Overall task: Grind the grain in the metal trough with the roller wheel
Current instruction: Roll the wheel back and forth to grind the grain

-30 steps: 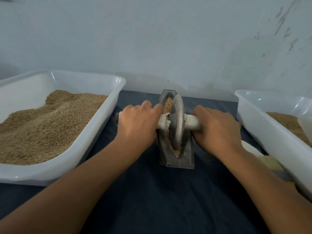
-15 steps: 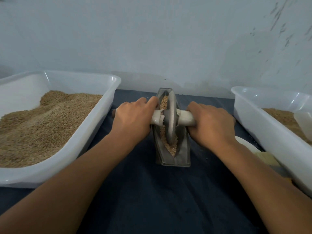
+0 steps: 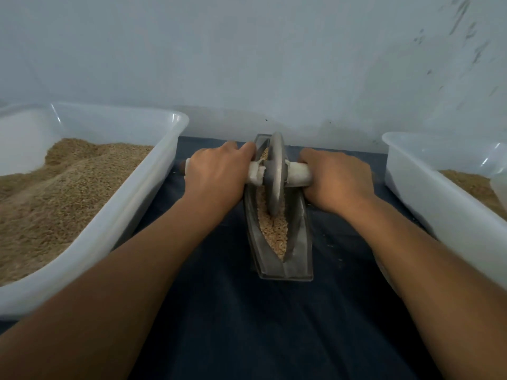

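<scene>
Head view: a narrow metal trough (image 3: 284, 242) lies lengthwise on the dark cloth of the desk (image 3: 247, 325), its far end near the wall. The grain (image 3: 274, 229) sits in its V-shaped channel, showing both ahead of and behind the wheel (image 3: 275, 174). The wheel stands upright on edge in the channel, toward the far half of the trough, with its rim down among the kernels. A pale axle (image 3: 297, 175) runs crosswise through its hub. The left hand (image 3: 216, 174) curls round the axle on the left of the wheel, and the right hand (image 3: 336, 179) wraps the axle on the right; each grip is closed firmly on the bar, knuckles up, close beside the disc. Both forearms reach forward on either side of the trough.

A white tub (image 3: 153, 171) heaped with grain stands to the left of the trough, and a second tub (image 3: 411, 187) with grain stands to the right, both apart from the trough.

The step in hand appears to be the rolling stroke itself, with the wheel out toward the far end. The near kernels look largely whole, so grinding seems far from finished. The next move likely calls for drawing the axle back toward the body with even downward pressure from both hands, keeping the disc upright and centred so it does not ride up the trough wall or spill grain.
</scene>
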Demonstrator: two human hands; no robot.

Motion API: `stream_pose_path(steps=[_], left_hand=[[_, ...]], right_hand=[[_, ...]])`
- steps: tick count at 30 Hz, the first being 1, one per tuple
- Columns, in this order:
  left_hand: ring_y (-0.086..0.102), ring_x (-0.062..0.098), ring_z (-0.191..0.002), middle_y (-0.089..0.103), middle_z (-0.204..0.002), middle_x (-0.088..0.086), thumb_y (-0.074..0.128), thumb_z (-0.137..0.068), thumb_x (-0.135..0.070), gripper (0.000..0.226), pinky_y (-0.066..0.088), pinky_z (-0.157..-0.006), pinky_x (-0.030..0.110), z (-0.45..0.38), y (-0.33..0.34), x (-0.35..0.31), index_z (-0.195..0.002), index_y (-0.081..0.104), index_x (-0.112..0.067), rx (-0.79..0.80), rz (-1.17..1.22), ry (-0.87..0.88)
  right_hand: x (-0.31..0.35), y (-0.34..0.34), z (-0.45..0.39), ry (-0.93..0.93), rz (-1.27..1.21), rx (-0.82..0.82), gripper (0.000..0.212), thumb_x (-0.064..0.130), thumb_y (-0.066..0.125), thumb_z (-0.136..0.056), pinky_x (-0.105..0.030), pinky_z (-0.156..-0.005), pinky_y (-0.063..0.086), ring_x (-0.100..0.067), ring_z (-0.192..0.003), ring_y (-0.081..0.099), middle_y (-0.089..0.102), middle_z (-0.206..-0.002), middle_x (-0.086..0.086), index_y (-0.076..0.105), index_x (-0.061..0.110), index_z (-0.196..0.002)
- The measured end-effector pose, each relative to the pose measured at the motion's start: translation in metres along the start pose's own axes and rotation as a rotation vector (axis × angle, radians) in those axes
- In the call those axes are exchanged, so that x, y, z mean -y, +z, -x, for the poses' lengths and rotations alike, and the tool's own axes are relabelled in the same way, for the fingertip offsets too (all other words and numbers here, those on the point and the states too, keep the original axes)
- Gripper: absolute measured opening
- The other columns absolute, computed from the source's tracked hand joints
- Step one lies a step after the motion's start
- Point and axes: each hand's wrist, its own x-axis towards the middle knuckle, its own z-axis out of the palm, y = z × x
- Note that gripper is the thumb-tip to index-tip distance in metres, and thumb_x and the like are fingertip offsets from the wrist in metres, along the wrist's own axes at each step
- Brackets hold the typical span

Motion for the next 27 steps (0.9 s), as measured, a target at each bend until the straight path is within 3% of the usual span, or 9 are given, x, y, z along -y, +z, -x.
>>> stream_pose_path(steps=[5, 8, 12, 19, 24, 27], left_hand=[[0.065, 0.032, -0.082, 0.061, -0.099, 0.004, 0.060, -0.092, -0.021, 0.024, 0.032, -0.058, 0.036, -0.015, 0.007, 0.001, -0.115, 0.053, -0.023, 0.013, -0.033, 0.006], [0.065, 0.035, -0.078, 0.062, -0.098, 0.006, 0.056, -0.095, -0.021, 0.024, 0.032, -0.056, 0.036, -0.020, 0.010, 0.000, -0.118, 0.050, -0.021, -0.021, -0.043, -0.004], [0.063, 0.033, -0.070, 0.060, -0.092, 0.006, 0.057, -0.095, -0.021, 0.018, 0.028, -0.053, 0.034, -0.020, 0.012, 0.002, -0.109, 0.048, -0.018, -0.053, -0.057, 0.004], [0.042, 0.021, -0.060, 0.047, -0.083, 0.001, 0.059, -0.094, -0.020, 0.012, 0.028, -0.056, 0.034, -0.015, 0.008, -0.002, -0.102, 0.050, -0.018, -0.049, -0.069, 0.005], [0.044, 0.020, -0.062, 0.058, -0.092, 0.002, 0.058, -0.092, -0.017, 0.013, 0.030, -0.061, 0.034, -0.005, 0.003, -0.005, -0.101, 0.049, -0.019, -0.058, -0.076, -0.006], [0.056, 0.022, -0.067, 0.057, -0.093, 0.002, 0.061, -0.090, -0.018, 0.018, 0.033, -0.063, 0.033, 0.002, -0.004, -0.007, -0.103, 0.049, -0.019, -0.057, -0.074, -0.002]], right_hand=[[-0.006, 0.009, -0.017, 0.006, -0.090, 0.069, 0.033, 0.032, 0.071, -0.080, -0.027, -0.050, 0.018, -0.019, -0.070, 0.044, 0.045, -0.083, 0.011, 0.044, 0.035, -0.099], [-0.009, 0.012, -0.024, 0.012, -0.097, 0.091, 0.032, 0.034, 0.072, -0.080, -0.028, -0.050, 0.021, -0.019, -0.073, 0.046, 0.046, -0.084, 0.011, 0.046, 0.035, -0.100], [-0.008, 0.013, -0.028, 0.014, -0.078, 0.067, 0.030, 0.034, 0.071, -0.081, -0.027, -0.050, 0.020, -0.019, -0.070, 0.044, 0.046, -0.080, 0.011, 0.048, 0.035, -0.100], [-0.007, 0.009, -0.019, 0.064, -0.060, 0.103, 0.023, 0.037, 0.067, -0.083, -0.026, -0.049, 0.019, -0.005, -0.056, 0.031, 0.039, -0.068, 0.014, 0.049, 0.034, -0.096], [-0.004, 0.005, -0.008, 0.086, -0.071, 0.105, 0.020, 0.036, 0.065, -0.083, -0.026, -0.049, 0.019, -0.005, -0.056, 0.030, 0.039, -0.068, 0.015, 0.048, 0.034, -0.094], [-0.001, 0.001, 0.000, 0.086, -0.080, 0.107, 0.020, 0.040, 0.062, -0.082, -0.027, -0.049, 0.020, -0.013, -0.057, 0.036, 0.042, -0.067, 0.013, 0.048, 0.033, -0.095]])
